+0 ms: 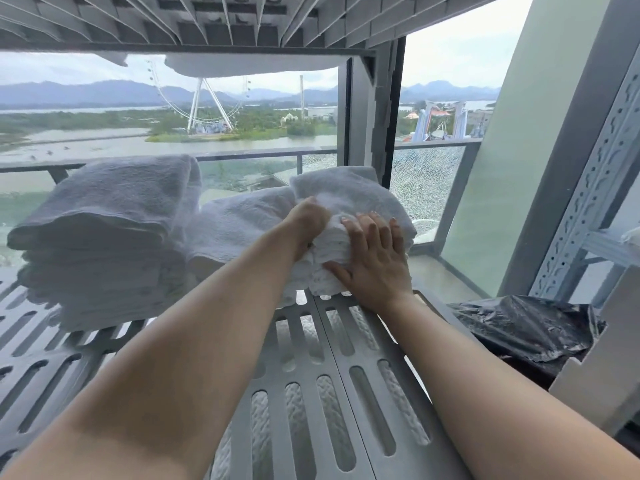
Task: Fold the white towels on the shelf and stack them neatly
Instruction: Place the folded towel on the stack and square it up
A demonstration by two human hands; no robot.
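Note:
A stack of folded white towels (349, 199) sits at the back right of the grey slotted shelf (311, 375). My left hand (306, 223) grips the stack's front left edge, fingers curled into the cloth. My right hand (372, 258) lies flat against the front of the same stack, fingers spread. A taller pile of folded white towels (104, 237) stands at the left of the shelf. Between the two lies another white towel (242, 220), lower and partly hidden by my left forearm.
The upper shelf (207, 22) hangs close overhead, with a white towel (249, 65) sagging from it. A grey upright post (381, 109) stands behind the right stack. A black plastic bag (519, 327) lies to the right. More towels show through the shelf slots below.

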